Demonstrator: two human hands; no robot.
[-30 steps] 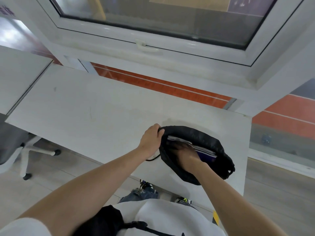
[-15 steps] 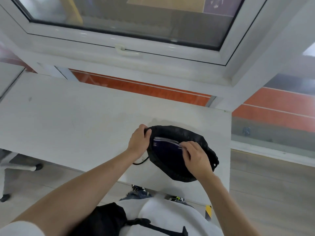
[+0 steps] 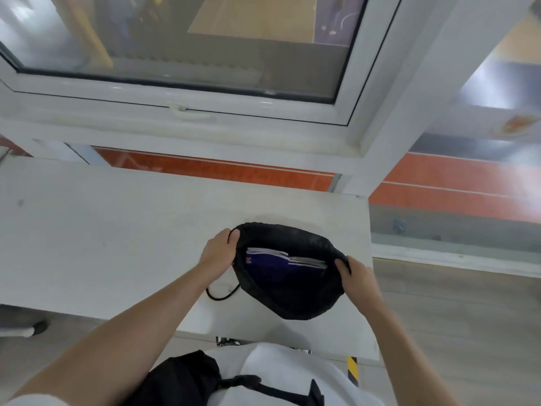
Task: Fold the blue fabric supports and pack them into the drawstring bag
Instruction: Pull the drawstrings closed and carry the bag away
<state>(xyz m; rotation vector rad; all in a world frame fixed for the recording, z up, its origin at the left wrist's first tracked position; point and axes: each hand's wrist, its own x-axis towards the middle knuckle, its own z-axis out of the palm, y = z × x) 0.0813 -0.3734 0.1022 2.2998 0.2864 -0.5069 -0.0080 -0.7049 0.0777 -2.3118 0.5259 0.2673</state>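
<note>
A black drawstring bag (image 3: pixel 295 300) lies on the white table (image 3: pixel 117 238) near its right end, its mouth held wide. Inside it sit the folded blue fabric supports (image 3: pixel 278 266) with white stripes along their top edge. My left hand (image 3: pixel 218 254) grips the left rim of the bag's mouth. My right hand (image 3: pixel 355 272) grips the right rim. A loop of black drawstring cord (image 3: pixel 221 295) hangs out at the bag's lower left, on the tabletop.
A white-framed window (image 3: pixel 187 109) with a handle stands behind the table. The table's right edge (image 3: pixel 370 259) is close to my right hand, with wooden floor beyond it. A chair foot (image 3: pixel 29 329) shows at the lower left.
My right hand has come out of the bag and moved to its right rim. The mouth is now stretched wider between both hands, showing the blue supports.
</note>
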